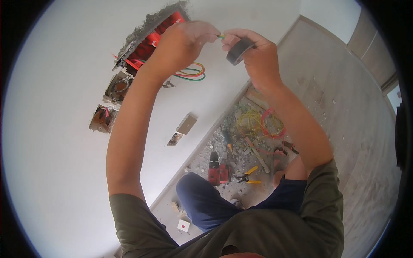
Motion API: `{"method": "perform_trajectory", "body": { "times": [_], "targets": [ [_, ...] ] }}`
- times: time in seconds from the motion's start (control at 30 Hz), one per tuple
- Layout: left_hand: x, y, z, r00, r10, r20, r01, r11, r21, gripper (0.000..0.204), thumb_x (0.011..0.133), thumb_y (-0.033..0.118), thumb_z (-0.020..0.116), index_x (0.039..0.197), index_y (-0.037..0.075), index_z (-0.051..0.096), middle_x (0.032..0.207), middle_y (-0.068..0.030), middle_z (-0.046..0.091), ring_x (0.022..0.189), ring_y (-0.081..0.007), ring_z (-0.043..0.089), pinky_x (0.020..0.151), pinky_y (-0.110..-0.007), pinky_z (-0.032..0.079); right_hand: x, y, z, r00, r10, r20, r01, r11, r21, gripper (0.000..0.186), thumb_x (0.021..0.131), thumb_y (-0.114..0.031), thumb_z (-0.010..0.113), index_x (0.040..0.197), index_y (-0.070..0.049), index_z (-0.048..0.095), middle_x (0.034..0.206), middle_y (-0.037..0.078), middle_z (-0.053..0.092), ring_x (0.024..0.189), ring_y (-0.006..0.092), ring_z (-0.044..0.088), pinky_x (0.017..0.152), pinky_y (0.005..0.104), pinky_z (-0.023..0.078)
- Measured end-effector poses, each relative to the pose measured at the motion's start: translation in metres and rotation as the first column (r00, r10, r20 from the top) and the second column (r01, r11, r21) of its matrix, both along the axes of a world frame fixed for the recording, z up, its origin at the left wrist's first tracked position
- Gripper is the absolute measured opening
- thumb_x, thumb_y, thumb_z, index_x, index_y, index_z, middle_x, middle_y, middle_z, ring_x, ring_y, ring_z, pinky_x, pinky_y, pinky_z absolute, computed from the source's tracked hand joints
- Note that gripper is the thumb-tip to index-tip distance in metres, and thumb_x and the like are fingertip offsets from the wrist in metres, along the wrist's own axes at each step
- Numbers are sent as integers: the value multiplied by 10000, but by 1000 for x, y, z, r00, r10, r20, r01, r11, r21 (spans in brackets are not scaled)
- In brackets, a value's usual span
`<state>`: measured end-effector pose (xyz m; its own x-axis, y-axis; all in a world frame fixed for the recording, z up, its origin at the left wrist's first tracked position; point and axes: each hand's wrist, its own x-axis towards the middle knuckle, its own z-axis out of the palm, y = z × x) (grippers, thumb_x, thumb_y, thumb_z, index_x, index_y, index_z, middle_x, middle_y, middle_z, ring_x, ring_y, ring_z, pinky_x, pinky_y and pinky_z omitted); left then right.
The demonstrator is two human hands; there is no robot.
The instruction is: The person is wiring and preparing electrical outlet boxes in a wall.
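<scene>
My left hand [187, 45] is up by the wall, fingers pinched on a thin green-yellow wire [221, 36], in front of a recessed red box [144, 56] with rough plaster edges. My right hand [260, 56] is closed, holding a roll of black tape [238, 51], with its fingertips at the wire. Looped yellow, red and green wires [193, 76] hang out of the box below my left hand. Two opened back boxes [118, 90] sit in the wall under the red one, partly beside my left forearm.
A beige wall plate [186, 124] is lower on the wall. On the debris-strewn floor lie a red drill [219, 173], a yellow-handled tool [251, 175], coiled wires [254, 122], a wooden stick [258, 155] and a white square piece [183, 225]. My bent legs are among them.
</scene>
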<state>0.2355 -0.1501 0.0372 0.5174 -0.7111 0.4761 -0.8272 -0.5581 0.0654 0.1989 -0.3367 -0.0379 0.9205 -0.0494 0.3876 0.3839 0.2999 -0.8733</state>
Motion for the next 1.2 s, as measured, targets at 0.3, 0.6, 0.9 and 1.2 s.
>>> {"method": "perform_trajectory", "body": {
  "times": [0.3,0.6,0.9,1.2],
  "targets": [
    [3,-9,3,939,38,-343,-140,951,-277,121,892,105,647,979,59,717,813,-42,683,767,-108,601,750,-267,484,5,-1,4,999,18,48,-23,995,95,243,870,-3,540,1059,-3,694,846,78,701,732,137,665,624,246,538],
    [2,-9,1,851,-47,-523,-178,911,-371,96,897,73,663,964,56,730,828,6,690,799,-79,593,772,-249,481,30,-35,-15,910,242,-337,-317,929,-190,284,910,-204,590,1099,4,627,924,69,671,650,147,605,570,254,461],
    [0,-5,-1,878,-25,-478,-186,902,-389,111,882,76,699,983,57,741,877,0,715,824,-63,612,779,-234,494,32,-41,-8,863,505,-6,-478,821,312,302,945,-192,621,1174,4,612,1124,105,652,1073,250,630,947,375,501],
    [4,-5,-9,960,-61,-275,-44,931,-362,107,894,53,657,977,54,725,890,-44,715,802,-123,635,773,-251,493,14,-18,1,975,222,-13,-219,968,120,326,857,-235,750,1073,1,689,1016,57,683,904,136,638,813,294,509]
  ]
}}
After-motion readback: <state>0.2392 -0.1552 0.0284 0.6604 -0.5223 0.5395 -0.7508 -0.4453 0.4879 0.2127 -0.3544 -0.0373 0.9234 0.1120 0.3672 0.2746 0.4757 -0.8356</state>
